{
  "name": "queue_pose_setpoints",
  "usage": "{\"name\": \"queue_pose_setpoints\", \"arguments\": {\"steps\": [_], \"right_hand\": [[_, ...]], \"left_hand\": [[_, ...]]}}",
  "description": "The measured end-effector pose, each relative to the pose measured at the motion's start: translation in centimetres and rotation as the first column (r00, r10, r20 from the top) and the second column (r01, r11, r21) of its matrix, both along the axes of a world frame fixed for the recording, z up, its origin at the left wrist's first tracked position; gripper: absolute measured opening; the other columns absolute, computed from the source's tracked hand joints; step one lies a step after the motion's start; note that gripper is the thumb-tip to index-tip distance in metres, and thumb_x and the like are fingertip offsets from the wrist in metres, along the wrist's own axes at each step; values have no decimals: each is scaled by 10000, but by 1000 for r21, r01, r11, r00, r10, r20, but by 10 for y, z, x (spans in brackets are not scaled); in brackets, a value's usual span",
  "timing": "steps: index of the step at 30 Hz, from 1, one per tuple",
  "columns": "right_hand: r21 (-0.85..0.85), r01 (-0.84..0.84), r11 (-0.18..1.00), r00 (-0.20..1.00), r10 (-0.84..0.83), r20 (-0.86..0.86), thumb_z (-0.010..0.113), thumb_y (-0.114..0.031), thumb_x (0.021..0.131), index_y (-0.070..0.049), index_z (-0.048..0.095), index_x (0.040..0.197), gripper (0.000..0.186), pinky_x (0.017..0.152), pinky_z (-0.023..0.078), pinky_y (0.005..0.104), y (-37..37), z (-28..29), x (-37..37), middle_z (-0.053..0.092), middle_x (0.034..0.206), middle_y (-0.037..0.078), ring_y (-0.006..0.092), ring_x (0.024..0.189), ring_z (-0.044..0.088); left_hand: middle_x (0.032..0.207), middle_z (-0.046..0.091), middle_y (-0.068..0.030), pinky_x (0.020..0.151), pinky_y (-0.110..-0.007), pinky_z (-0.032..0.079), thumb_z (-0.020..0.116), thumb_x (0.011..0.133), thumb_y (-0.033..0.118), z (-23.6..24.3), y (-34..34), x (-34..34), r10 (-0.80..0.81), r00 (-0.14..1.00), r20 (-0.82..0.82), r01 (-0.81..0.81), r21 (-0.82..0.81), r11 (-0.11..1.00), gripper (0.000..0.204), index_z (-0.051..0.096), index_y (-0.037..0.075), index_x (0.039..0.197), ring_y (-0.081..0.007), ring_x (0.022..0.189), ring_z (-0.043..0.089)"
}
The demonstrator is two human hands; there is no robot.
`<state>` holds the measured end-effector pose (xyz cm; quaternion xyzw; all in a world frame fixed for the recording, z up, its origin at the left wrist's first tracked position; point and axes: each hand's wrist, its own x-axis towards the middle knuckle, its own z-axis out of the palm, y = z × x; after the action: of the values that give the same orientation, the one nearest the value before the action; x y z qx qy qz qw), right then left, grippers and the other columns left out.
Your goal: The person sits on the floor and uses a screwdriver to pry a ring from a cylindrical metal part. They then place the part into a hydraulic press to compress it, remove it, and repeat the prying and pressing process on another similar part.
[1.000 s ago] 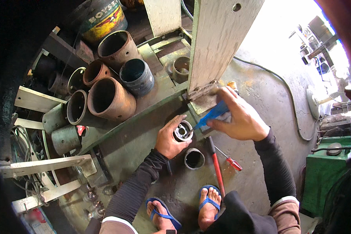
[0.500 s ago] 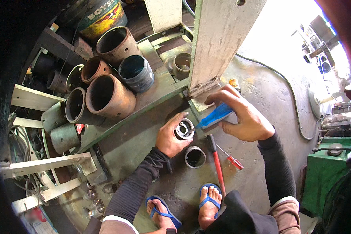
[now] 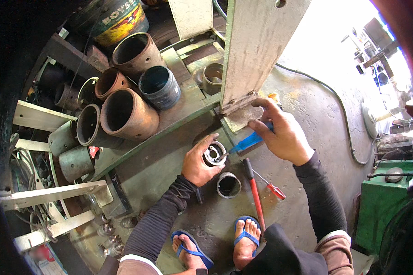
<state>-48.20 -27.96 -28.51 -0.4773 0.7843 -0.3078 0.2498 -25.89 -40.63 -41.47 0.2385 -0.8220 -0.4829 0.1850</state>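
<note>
My left hand is closed around a short metal cylinder whose open end faces up and shows a rounded part inside. In my right hand is a screwdriver with a translucent blue handle, fingers closed on the handle's far end. Its shank slants down to the left and its tip lies inside the cylinder's mouth. Just below my left hand a grey metal sleeve stands on the floor. Right of it lie a long red-handled tool and a red-handled screwdriver.
Rusty pipe sections and a dark blue container stand on a low green-edged bench at left. A tall metal post rises ahead. A black cable crosses the floor; a green metal box stands at right.
My right hand has shifted slightly, its fingers lower on the blue handle, and the screwdriver slants flatter. My left hand still holds the cylinder in nearly the same place.
</note>
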Motion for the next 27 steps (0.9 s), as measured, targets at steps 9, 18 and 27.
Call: {"name": "queue_pose_setpoints", "arguments": {"steps": [9, 18, 27], "right_hand": [[-61, 68, 996, 968, -51, 244, 747, 16, 861, -54, 587, 1220, 399, 796, 556, 279, 6, -4, 3, 616, 999, 16, 96, 935, 619], [-256, 172, 951, 973, -123, 197, 739, -48, 847, -27, 606, 1123, 307, 717, 549, 304, 3, -12, 12, 623, 920, 68, 126, 793, 616], [-268, 102, 958, 995, -96, 38, 752, -113, 856, -24, 599, 1119, 317, 724, 546, 370, 2, -13, 14, 630, 913, 151, 272, 774, 652]], "left_hand": [[1328, 686, -169, 1062, -358, 510, 936, 655, 120, -2, 0, 2, 9, 1000, 17, -10, 16, 1000, 843, 578, -9, 1407, -250, 1216, 671], [1325, 684, -168, 1068, -347, 507, 944, 656, 111, -4, 2, 0, 16, 1000, -22, -14, 65, 998, 829, 582, -36, 1386, -235, 1219, 665], [1326, 679, -181, 1067, -352, 508, 939, 657, 109, -1, 5, -4, 20, 998, -53, -19, 10, 1000, 811, 594, -16, 1381, -246, 1220, 667]]}}
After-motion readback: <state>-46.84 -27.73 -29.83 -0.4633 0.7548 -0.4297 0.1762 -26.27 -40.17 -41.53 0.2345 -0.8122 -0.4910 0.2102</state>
